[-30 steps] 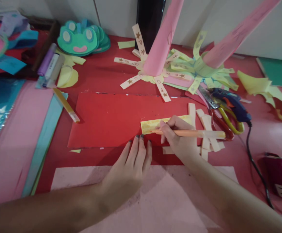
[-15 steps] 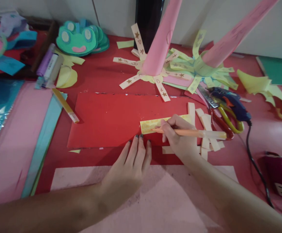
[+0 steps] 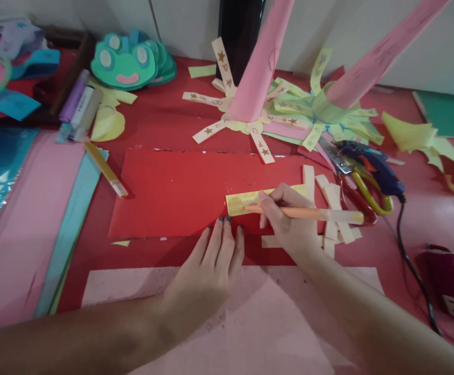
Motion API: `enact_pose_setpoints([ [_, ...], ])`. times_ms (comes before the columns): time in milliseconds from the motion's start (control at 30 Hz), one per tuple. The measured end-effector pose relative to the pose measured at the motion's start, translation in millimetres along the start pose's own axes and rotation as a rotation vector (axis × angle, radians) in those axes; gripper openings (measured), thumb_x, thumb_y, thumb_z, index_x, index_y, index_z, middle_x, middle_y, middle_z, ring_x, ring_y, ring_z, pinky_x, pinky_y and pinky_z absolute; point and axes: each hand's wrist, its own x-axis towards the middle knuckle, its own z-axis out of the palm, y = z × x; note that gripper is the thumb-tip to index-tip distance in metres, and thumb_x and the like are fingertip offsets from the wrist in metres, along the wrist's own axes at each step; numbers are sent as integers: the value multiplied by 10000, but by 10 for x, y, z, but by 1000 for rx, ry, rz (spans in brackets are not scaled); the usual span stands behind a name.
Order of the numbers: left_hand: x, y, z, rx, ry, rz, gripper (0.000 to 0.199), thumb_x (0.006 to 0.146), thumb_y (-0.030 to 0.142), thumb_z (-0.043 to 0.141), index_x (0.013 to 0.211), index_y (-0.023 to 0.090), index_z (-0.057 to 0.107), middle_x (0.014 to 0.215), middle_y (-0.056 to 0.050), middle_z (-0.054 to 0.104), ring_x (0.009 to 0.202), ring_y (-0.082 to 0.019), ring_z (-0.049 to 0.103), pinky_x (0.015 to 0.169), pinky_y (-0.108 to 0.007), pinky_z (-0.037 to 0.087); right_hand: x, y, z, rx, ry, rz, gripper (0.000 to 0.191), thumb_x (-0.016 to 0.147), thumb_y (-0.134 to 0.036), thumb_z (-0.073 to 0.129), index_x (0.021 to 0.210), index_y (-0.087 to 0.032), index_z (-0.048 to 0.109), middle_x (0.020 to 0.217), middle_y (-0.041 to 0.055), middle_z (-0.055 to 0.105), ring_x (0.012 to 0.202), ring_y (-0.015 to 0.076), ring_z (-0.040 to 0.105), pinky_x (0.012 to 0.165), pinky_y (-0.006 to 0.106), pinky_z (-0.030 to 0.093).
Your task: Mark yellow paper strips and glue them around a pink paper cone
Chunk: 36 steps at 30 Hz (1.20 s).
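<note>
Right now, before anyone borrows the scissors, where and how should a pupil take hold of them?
Probably take the scissors by the red loop and yellow loop together, from the near right: the loops face that way and the blades point away. The blue glue gun crowds the far side, and the orange pen in the right hand appears to overhang the red loop.

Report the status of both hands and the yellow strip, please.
Right hand gripping orange marker, tip at yellow strip. Left hand open on red sheet. Cream strips near right hand.

Pen (image 3: 305, 213) lt orange, strip (image 3: 235, 204) blotchy yel, card (image 3: 172, 192) plain red, cones (image 3: 256, 78) pink, scissor handles (image 3: 351, 174) red & yel.
</note>
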Motion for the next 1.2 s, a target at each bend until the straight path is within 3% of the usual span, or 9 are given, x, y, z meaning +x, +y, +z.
enact_pose_setpoints([
  [400,5,-3,-13,12,-7,6,386,821,65,347,1154,-19,523,1091,-209,633,1010,-287,617,837,-367,522,-12,-3,-12,20,-18,5,323,795,-233,528,502,-205,395,404,-71,396,412,71,440,537,240,474],
  [600,0,-5,-6,3,0,6,386,823,73,342,1148,-19,529,1089,-210,632,1014,-289,613,840,-371,515,-4,0,-4,60,-11,15,326,785,-230,538,497,-209,387,390,-74,400,445,88,508,578,259,507],
  [967,-1,-7,-9,-4,-9,-3,385,822,76,346,1152,-14,522,1087,-202,632,1014,-275,612,852,-367,503,-15,2,-7,36,-23,40,318,799,-297,558,522,-207,431,386,-58,480,437,100,555,472,218,434],
  [1200,-3,0,-10,-27,-18,-11,383,824,90,381,1165,-29,508,1107,-225,615,1031,-288,600,866,-383,483,-10,27,-24,53,-17,13,303,816,-279,539,538,-207,444,387,-70,469,367,73,451,484,235,429],
])
